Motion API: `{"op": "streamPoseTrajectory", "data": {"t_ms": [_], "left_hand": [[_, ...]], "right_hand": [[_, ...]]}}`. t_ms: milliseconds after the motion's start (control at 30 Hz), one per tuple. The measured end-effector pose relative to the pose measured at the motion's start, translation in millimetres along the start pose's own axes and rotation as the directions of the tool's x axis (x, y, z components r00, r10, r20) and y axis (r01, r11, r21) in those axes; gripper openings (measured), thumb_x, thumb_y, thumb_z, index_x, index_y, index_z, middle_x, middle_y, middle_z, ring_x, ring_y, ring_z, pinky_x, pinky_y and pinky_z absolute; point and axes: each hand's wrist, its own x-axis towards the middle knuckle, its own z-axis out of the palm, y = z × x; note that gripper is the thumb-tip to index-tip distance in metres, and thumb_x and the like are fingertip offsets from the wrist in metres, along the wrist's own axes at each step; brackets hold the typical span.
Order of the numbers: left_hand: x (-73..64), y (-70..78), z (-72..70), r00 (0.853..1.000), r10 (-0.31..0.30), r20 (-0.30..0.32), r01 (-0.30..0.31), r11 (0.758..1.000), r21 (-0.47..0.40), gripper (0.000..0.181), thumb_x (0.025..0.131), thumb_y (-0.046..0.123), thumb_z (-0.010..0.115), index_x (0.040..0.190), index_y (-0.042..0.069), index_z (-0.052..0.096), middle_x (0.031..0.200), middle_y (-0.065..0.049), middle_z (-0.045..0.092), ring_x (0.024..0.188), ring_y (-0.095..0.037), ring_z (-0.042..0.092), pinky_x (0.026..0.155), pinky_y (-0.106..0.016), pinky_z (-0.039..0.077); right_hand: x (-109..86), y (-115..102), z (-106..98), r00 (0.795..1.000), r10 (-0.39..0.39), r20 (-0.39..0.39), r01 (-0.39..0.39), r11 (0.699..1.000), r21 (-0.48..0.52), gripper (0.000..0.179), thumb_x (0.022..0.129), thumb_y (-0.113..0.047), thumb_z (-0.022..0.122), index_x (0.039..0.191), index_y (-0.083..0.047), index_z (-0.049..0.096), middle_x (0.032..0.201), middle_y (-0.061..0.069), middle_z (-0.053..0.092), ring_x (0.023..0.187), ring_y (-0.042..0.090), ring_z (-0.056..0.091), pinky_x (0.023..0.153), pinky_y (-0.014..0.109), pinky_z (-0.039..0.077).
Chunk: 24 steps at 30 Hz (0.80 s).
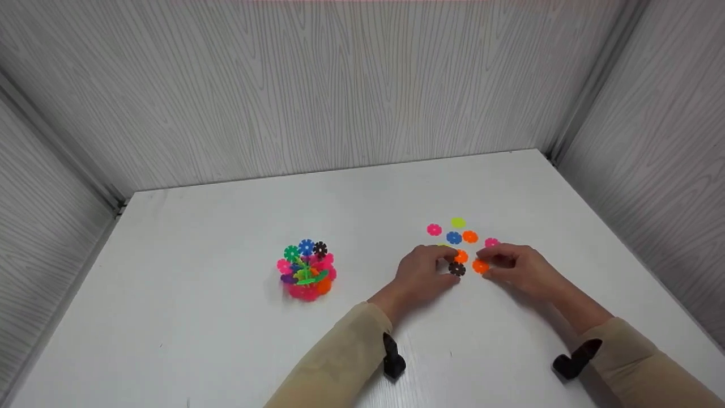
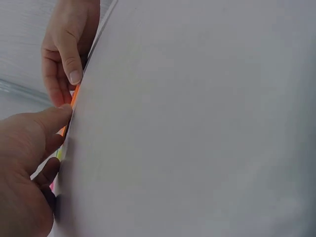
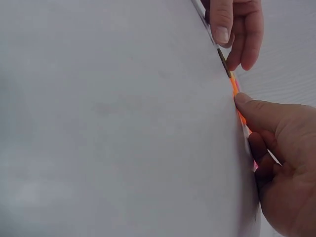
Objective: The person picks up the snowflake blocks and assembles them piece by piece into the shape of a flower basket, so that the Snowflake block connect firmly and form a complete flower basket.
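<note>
Flat plastic snowflake discs lie on the white tabletop [image 1: 215, 306]. My left hand [image 1: 422, 272] rests low beside a black disc [image 1: 457, 270], its thumb and forefinger spread around that disc's left side. An orange disc [image 1: 461, 256] sits just behind the black one, near the left forefinger. At its fingertips, my right hand [image 1: 518, 269] holds another orange disc [image 1: 480, 266] by the edge, low at the table. Both wrist views show the right hand [image 3: 291, 143] and left hand [image 2: 29, 148] facing each other, with the discs seen edge-on and partly hidden.
Behind the hands lie a blue disc [image 1: 454, 237], an orange disc [image 1: 470, 236], a yellow disc [image 1: 458, 222] and pink discs [image 1: 434, 229]. To the left stands a multicoloured cluster of joined discs [image 1: 307, 275]. Pale wood-grain panels [image 1: 340, 85] enclose the table.
</note>
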Motion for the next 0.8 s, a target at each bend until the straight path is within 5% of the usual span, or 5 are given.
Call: {"op": "streamPoseTrajectory", "data": {"t_ms": [333,667,800], "left_hand": [[-0.3,2.5,-0.9,0.999,0.041,0.022,-0.040,0.998,-0.053,0.033,0.100,0.017,0.073,0.133,0.016,0.074,0.106,0.008,0.071,0.104,-0.009,0.060,0.098,-0.026,0.051],[-24.4,-4.4,-15.3,0.989,0.113,0.093,-0.115,0.993,0.015,0.014,0.100,0.019,0.074,0.114,0.021,0.076,0.099,0.008,0.061,0.095,-0.009,0.055,0.086,-0.022,0.051],[-38.3,-7.7,-23.7,0.989,0.114,0.096,-0.108,0.992,-0.068,0.019,0.103,0.013,0.070,0.120,0.020,0.071,0.096,0.010,0.070,0.089,-0.006,0.061,0.089,-0.023,0.053]], "right_hand": [[-1.5,-6,3,0.999,-0.025,0.025,0.026,0.999,-0.034,0.039,0.096,-0.014,0.080,0.135,-0.013,0.073,0.130,0.008,0.070,0.121,0.031,0.063,0.091,0.016,0.054],[-10.4,-14,10,1.000,0.002,0.007,-0.001,0.995,-0.105,0.030,0.095,-0.018,0.081,0.124,-0.021,0.076,0.115,0.002,0.069,0.105,0.026,0.061,0.084,0.025,0.056],[-13.3,-23,17,1.000,-0.002,-0.002,0.002,0.999,-0.032,0.024,0.095,-0.017,0.081,0.119,-0.017,0.078,0.107,0.002,0.072,0.100,0.026,0.063,0.079,0.025,0.058]]}}
